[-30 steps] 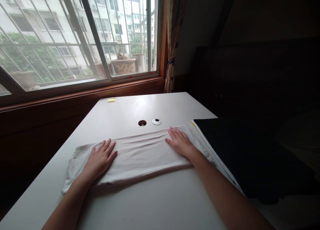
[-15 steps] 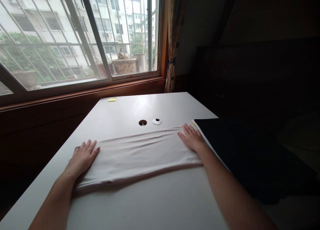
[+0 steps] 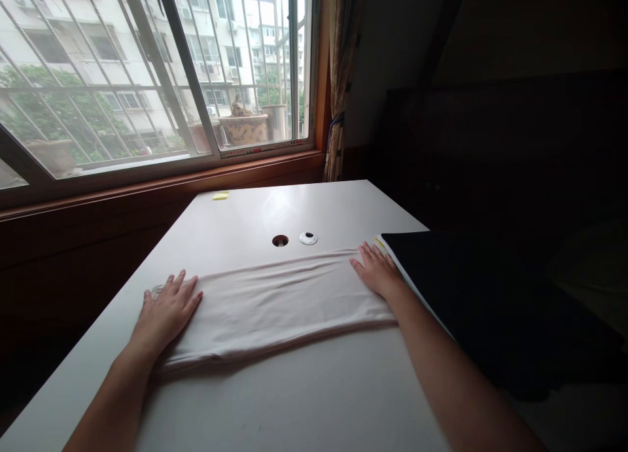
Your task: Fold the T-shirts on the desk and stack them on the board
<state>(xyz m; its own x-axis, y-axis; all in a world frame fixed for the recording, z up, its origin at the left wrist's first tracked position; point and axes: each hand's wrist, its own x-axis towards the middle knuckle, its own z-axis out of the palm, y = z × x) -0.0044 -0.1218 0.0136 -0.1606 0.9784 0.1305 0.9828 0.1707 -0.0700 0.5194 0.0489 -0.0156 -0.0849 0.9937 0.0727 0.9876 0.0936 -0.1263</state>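
Observation:
A pale cloth garment (image 3: 275,301), folded into a long strip, lies across the white table (image 3: 294,399). Its exact kind does not show. On its left end rests my left hand (image 3: 167,311), open, with the fingers spread. My right hand (image 3: 377,269) lies open on the strip's right end, fingers pointing away from me. A few wrinkles run along the cloth's far side. Beside my right hand, a dark cloth (image 3: 471,295) with a light edge hangs over the table's right side.
Beyond the cloth, the table has a round cable hole (image 3: 280,241) and a loose white cap (image 3: 308,239). A yellow sticky note (image 3: 220,195) is at the far left corner. Behind stand a barred window (image 3: 147,79) and a tied curtain (image 3: 338,112).
My left hand has shifted a little to the right over the cloth's left end, its fingers more spread. The right hand has barely moved.

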